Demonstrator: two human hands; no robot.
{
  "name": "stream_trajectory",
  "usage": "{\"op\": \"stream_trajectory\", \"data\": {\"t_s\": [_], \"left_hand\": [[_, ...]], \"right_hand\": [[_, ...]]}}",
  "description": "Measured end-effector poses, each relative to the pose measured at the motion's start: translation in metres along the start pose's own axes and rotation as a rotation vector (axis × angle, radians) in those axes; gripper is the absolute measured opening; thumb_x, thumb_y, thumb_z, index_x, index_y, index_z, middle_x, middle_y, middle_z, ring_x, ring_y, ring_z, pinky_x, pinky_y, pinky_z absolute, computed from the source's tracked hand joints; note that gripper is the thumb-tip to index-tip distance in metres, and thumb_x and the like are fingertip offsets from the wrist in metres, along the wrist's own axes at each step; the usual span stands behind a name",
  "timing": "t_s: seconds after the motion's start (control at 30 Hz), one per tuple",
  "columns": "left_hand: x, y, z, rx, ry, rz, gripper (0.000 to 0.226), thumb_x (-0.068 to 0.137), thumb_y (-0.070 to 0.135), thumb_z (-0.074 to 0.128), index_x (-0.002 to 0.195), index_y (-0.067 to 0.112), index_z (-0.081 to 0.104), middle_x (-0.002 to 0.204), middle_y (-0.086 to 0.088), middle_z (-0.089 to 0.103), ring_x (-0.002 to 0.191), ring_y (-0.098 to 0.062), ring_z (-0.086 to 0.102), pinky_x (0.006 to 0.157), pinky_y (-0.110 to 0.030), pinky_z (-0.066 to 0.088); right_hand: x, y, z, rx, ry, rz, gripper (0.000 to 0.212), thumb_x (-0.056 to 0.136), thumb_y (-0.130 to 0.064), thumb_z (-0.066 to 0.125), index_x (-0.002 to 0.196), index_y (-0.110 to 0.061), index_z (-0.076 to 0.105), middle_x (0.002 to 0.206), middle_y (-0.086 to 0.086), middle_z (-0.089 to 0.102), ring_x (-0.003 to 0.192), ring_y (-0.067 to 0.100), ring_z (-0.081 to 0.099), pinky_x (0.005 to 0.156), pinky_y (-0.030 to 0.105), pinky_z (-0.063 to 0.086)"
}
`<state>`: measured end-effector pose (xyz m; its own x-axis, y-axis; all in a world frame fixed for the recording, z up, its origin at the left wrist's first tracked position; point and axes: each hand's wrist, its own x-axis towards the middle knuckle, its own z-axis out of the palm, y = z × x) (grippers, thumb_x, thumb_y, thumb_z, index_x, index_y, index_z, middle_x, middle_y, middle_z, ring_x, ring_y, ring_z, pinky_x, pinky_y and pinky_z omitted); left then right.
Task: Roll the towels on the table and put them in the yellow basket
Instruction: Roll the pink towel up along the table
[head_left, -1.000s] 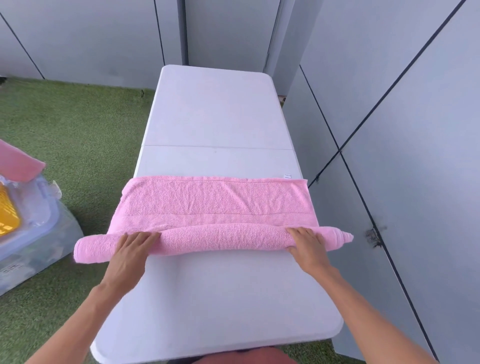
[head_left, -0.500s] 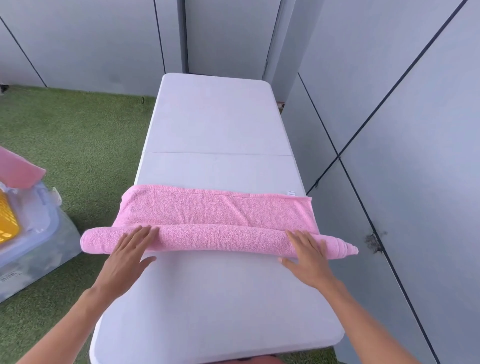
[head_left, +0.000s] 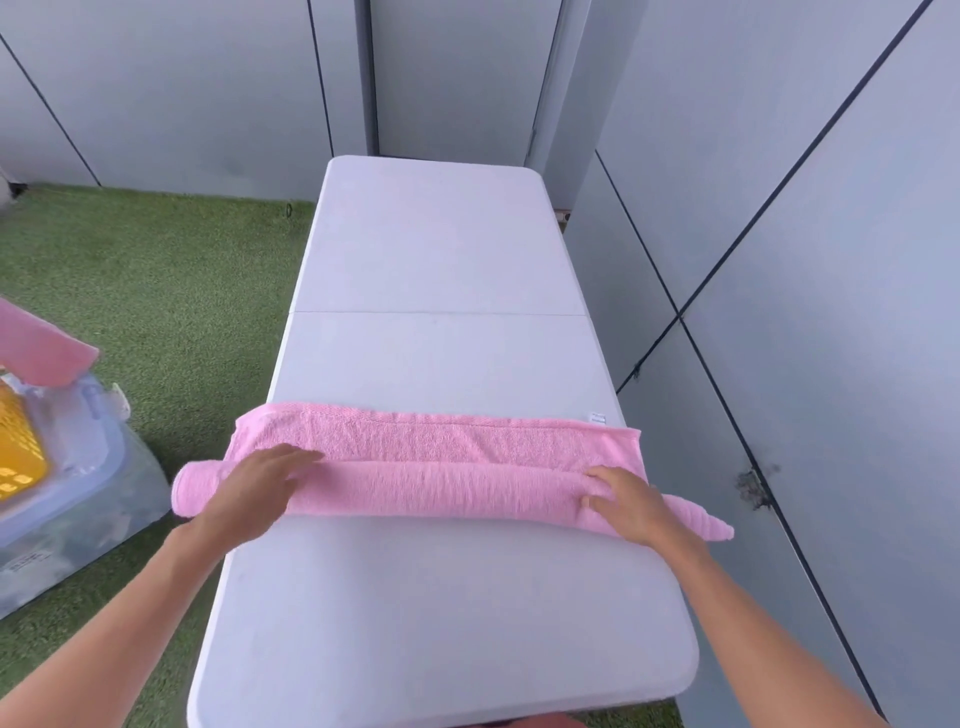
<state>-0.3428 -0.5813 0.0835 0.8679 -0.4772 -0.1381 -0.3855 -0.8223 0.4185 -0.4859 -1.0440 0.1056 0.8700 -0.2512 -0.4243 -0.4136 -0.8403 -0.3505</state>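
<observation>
A pink towel (head_left: 436, 467) lies across the white table (head_left: 431, 597), mostly rolled into a long tube, with a narrow flat strip left on its far side. Both ends of the roll hang past the table's sides. My left hand (head_left: 254, 493) presses flat on the roll near its left end, fingers straight. My right hand (head_left: 631, 501) presses on the roll near its right end, fingers extended over it. The yellow basket (head_left: 18, 452) shows at the far left edge, sitting on a clear plastic bin, with another pink towel (head_left: 36, 348) in it.
The clear lidded plastic bin (head_left: 78, 499) stands on green artificial grass (head_left: 156, 291) left of the table. Grey wall panels (head_left: 779, 260) run close along the table's right side and behind its far end.
Both hands have pushed the roll away from me across the table. The flat unrolled strip has become narrower and the roll thicker.
</observation>
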Motion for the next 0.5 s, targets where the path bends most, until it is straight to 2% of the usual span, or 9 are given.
{"op": "stream_trajectory", "data": {"t_s": [0.07,0.13,0.17,0.23,0.33,0.4,0.5], "left_hand": [[-0.006,0.002,0.008,0.053,0.104,0.051,0.047,0.09,0.017,0.064,0.136,0.022,0.053,0.136,-0.003,0.056,0.126,-0.029,0.051,0.106,-0.045,0.038],[-0.014,0.001,0.017,0.118,0.056,0.062,0.063,0.087,0.031,0.067,0.144,0.022,0.042,0.146,-0.004,0.045,0.137,-0.028,0.04,0.114,-0.047,0.028],[-0.016,0.0,0.02,0.154,0.037,0.06,0.07,0.084,0.031,0.071,0.146,0.022,0.039,0.147,-0.004,0.044,0.138,-0.028,0.038,0.115,-0.048,0.026],[-0.016,0.001,0.025,0.19,0.04,0.046,0.078,0.074,0.02,0.08,0.143,0.017,0.043,0.138,-0.006,0.052,0.13,-0.032,0.046,0.11,-0.05,0.034],[-0.01,0.011,0.027,0.213,0.078,0.01,0.065,0.071,0.005,0.079,0.131,0.014,0.055,0.115,-0.003,0.062,0.11,-0.031,0.058,0.099,-0.044,0.043],[-0.003,0.017,0.016,0.218,-0.043,-0.014,0.055,0.082,0.011,0.07,0.133,0.019,0.052,0.119,0.002,0.061,0.112,-0.023,0.056,0.1,-0.036,0.041],[0.005,0.018,-0.005,0.179,-0.39,-0.057,0.053,0.089,0.017,0.063,0.138,0.023,0.047,0.134,0.005,0.055,0.125,-0.017,0.049,0.104,-0.029,0.035]], "right_hand": [[-0.005,-0.004,0.01,-0.035,0.222,-0.059,0.044,0.094,-0.039,0.051,0.136,-0.026,0.047,0.137,-0.003,0.05,0.132,0.021,0.04,0.109,0.047,0.029],[-0.012,-0.007,0.021,-0.101,0.229,-0.101,0.055,0.093,-0.045,0.051,0.142,-0.024,0.039,0.142,-0.002,0.042,0.139,0.02,0.029,0.112,0.049,0.025],[-0.016,-0.008,0.025,-0.15,0.199,-0.089,0.062,0.092,-0.048,0.052,0.146,-0.025,0.032,0.146,-0.003,0.034,0.142,0.02,0.021,0.114,0.05,0.02],[-0.021,-0.008,0.033,-0.244,0.168,-0.051,0.069,0.09,-0.044,0.055,0.149,-0.026,0.024,0.148,-0.005,0.027,0.143,0.019,0.014,0.115,0.054,0.011],[-0.02,-0.009,0.032,-0.265,0.217,-0.061,0.055,0.093,-0.031,0.056,0.143,-0.024,0.034,0.136,-0.006,0.042,0.136,0.019,0.029,0.112,0.05,0.016],[-0.016,-0.008,0.021,-0.269,0.117,-0.058,0.047,0.095,-0.032,0.054,0.139,-0.025,0.04,0.132,-0.005,0.048,0.131,0.02,0.036,0.109,0.046,0.023],[-0.005,0.006,0.001,-0.168,-0.173,-0.028,0.052,0.09,-0.036,0.06,0.139,-0.028,0.043,0.137,-0.004,0.051,0.124,0.02,0.048,0.102,0.04,0.039]]}}
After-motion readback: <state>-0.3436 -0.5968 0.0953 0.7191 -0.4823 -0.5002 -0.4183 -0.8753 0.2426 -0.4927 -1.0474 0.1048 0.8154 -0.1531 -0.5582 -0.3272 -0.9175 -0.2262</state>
